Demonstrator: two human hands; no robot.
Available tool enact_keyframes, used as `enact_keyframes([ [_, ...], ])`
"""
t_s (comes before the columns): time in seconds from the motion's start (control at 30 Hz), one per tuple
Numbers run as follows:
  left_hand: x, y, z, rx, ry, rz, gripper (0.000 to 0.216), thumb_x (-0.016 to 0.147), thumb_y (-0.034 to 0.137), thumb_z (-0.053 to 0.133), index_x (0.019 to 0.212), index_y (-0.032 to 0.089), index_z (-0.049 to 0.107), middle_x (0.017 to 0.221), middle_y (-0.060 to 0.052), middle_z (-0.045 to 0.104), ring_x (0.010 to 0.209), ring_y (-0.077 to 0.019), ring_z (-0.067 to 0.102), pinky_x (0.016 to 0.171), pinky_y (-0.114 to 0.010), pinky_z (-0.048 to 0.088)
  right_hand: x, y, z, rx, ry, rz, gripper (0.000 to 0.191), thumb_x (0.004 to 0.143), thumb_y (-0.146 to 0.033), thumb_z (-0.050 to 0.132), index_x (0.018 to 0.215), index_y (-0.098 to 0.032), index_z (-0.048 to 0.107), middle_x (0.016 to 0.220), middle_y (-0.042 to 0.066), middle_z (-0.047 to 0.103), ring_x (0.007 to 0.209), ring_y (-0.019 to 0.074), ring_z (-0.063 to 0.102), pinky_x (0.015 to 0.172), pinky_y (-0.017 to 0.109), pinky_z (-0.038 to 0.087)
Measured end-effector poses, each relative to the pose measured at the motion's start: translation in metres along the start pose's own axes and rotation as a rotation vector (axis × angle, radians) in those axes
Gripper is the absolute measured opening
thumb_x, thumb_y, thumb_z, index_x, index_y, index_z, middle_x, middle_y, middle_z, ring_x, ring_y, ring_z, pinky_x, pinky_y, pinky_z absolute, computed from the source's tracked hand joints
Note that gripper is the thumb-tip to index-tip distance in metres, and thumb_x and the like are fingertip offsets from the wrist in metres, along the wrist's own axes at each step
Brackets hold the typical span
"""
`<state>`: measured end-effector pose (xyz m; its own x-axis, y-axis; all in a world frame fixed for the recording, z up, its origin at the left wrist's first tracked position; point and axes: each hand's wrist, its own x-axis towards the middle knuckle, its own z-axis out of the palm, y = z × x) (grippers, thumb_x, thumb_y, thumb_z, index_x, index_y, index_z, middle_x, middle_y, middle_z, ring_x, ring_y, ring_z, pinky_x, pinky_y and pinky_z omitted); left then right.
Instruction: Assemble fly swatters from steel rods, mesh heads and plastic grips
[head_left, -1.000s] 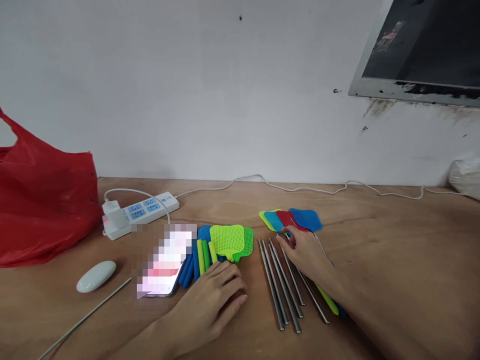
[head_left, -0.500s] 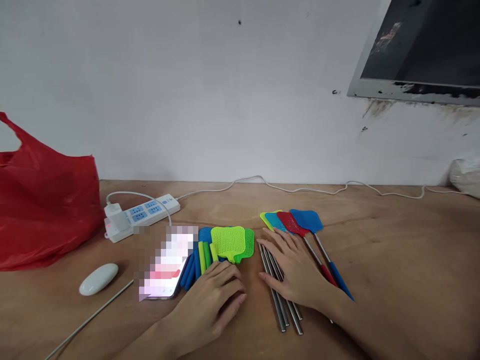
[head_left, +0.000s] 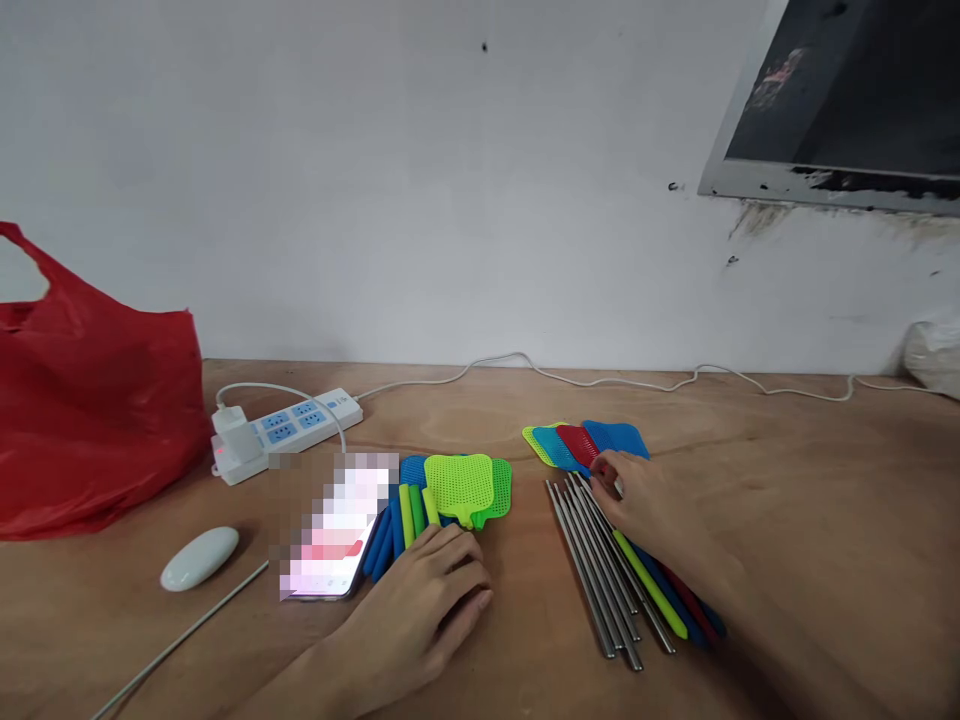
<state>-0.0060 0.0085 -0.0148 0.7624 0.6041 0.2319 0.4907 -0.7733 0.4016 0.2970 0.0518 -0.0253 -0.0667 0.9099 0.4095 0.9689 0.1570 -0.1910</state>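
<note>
My left hand [head_left: 431, 595] rests on the wooden table, fingers loosely bent and thumb apart, holding nothing. By its fingertips lie blue, yellow-green and green handle tubes [head_left: 409, 513] and a pile of mesh swatter heads [head_left: 459, 487]. My right hand [head_left: 636, 500] is curled in around the necks of assembled fly swatters [head_left: 615, 437], its fingertips partly hidden. Their yellow, teal, red and blue heads fan out beyond it. Under the wrist their handles [head_left: 660, 597] lie close together. Several bare metal rods [head_left: 600, 575] lie just left of this hand.
A phone [head_left: 341, 530] with a lit screen lies left of the loose parts. Farther left are a white mouse [head_left: 199, 559], a power strip [head_left: 289, 432] and a red plastic bag [head_left: 97, 410]. A thin white cable [head_left: 592, 382] runs along the wall.
My right hand has drawn its spread fingers in and moved right, up to the swatter necks. The metal rods have shifted right, and the swatter handles now lie closer together. My left hand stays put.
</note>
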Motion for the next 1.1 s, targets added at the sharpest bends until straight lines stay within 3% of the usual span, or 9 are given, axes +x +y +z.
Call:
enact_keyframes([
  [0.1, -0.001, -0.001, 0.0, -0.01, 0.011, -0.001, 0.018, 0.099, 0.014, 0.045, 0.092, 0.019, 0.06, 0.097, -0.005, 0.061, 0.092, -0.0218, 0.056, 0.084, -0.037, 0.043, -0.002, 0.004, -0.001, -0.128, -0.069, 0.105, 0.008, 0.086, -0.025, 0.055, 0.08, -0.023, 0.059, 0.069, 0.001, 0.066, 0.063, 0.0194, 0.061, 0.055, 0.028, 0.029],
  [0.2, -0.001, 0.0, 0.0, -0.018, 0.025, -0.005, 0.018, 0.099, 0.014, 0.044, 0.092, 0.019, 0.06, 0.097, -0.005, 0.061, 0.091, -0.0218, 0.055, 0.083, -0.037, 0.043, -0.001, 0.013, -0.003, -0.2, -0.056, 0.161, 0.011, 0.088, -0.025, 0.054, 0.078, -0.021, 0.057, 0.067, 0.003, 0.065, 0.059, 0.0197, 0.06, 0.054, 0.028, 0.026],
  [0.47, 0.001, 0.002, 0.001, 0.002, 0.04, 0.008, 0.018, 0.098, 0.013, 0.046, 0.089, 0.019, 0.061, 0.094, -0.005, 0.062, 0.09, -0.0215, 0.056, 0.082, -0.036, 0.044, -0.006, 0.022, 0.005, -0.46, -0.073, 0.203, 0.008, 0.088, -0.022, 0.055, 0.094, -0.016, 0.057, 0.09, 0.017, 0.068, 0.072, 0.0313, 0.07, 0.056, 0.031, 0.035],
  [0.63, 0.001, 0.003, 0.001, 0.011, 0.034, 0.007, 0.017, 0.097, 0.012, 0.047, 0.089, 0.019, 0.061, 0.095, -0.004, 0.062, 0.09, -0.0217, 0.056, 0.081, -0.035, 0.043, -0.008, 0.023, 0.008, -0.441, -0.096, 0.206, 0.011, 0.088, -0.011, 0.05, 0.094, -0.016, 0.058, 0.079, 0.016, 0.07, 0.066, 0.031, 0.07, 0.055, 0.031, 0.036],
  [0.87, 0.001, 0.003, 0.001, 0.031, 0.046, 0.011, 0.019, 0.097, 0.013, 0.046, 0.088, 0.02, 0.061, 0.092, -0.004, 0.063, 0.088, -0.0214, 0.056, 0.079, -0.034, 0.044, -0.005, 0.024, 0.008, -0.299, -0.066, 0.175, 0.004, 0.087, -0.02, 0.054, 0.09, -0.02, 0.057, 0.075, 0.011, 0.069, 0.065, 0.0275, 0.067, 0.056, 0.031, 0.034],
  [0.97, 0.0, 0.002, 0.002, 0.03, 0.046, 0.012, 0.019, 0.097, 0.013, 0.046, 0.088, 0.02, 0.061, 0.092, -0.004, 0.063, 0.088, -0.0213, 0.056, 0.079, -0.034, 0.044, -0.002, 0.023, 0.01, -0.229, -0.044, 0.178, 0.012, 0.081, -0.015, 0.057, 0.093, -0.02, 0.057, 0.075, 0.007, 0.069, 0.062, 0.0255, 0.066, 0.055, 0.03, 0.031],
  [1.1, 0.0, 0.001, 0.003, 0.029, 0.048, 0.018, 0.017, 0.097, 0.013, 0.047, 0.088, 0.02, 0.06, 0.093, -0.004, 0.063, 0.089, -0.0214, 0.057, 0.08, -0.034, 0.044, 0.005, 0.02, 0.007, -0.149, 0.02, 0.18, 0.023, 0.084, -0.018, 0.052, 0.106, -0.018, 0.056, 0.083, 0.006, 0.069, 0.066, 0.0229, 0.066, 0.057, 0.029, 0.034],
])
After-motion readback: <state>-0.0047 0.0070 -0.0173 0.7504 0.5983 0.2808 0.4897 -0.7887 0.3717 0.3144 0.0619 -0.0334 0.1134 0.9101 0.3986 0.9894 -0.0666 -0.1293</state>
